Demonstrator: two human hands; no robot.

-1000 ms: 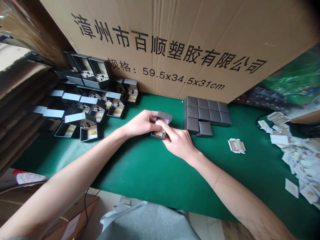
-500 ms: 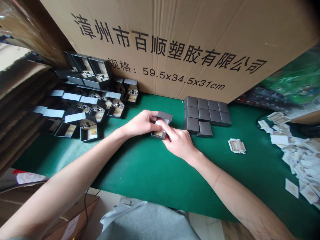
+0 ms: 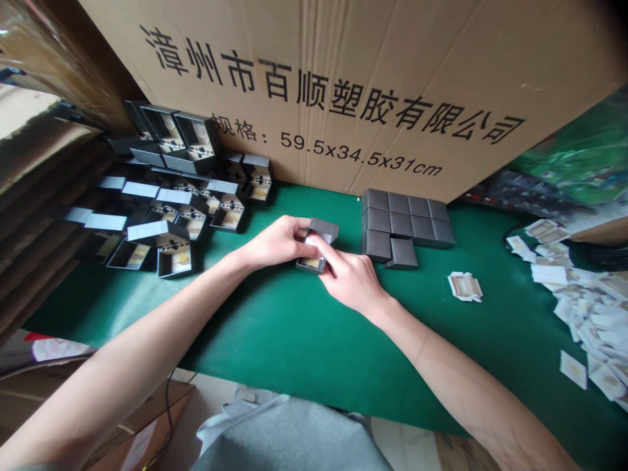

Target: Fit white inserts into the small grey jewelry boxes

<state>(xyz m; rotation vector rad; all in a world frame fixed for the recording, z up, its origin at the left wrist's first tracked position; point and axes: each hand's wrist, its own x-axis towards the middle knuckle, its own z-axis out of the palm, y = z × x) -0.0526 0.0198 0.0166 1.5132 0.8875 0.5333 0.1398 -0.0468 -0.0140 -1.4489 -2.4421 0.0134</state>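
Observation:
A small dark grey hinged box (image 3: 324, 229) stands with its lid raised at the middle of the green table. My left hand (image 3: 277, 243) is closed around its left side, with the thumb reaching over the inside. From the right, my right hand (image 3: 354, 280) grips the box, its index finger pushed into the opening and its thumb low at the front edge. Something pale shows inside beneath the fingers, mostly hidden. To the right of my right hand lies a white folded insert (image 3: 465, 286), apart from it.
Open dark boxes (image 3: 175, 258) crowd the left side. Closed boxes (image 3: 402, 219) stand in a block at the back right. A heap of white inserts (image 3: 596, 314) covers the right end. A large cardboard carton (image 3: 314, 39) walls off the back of the green table (image 3: 275, 340).

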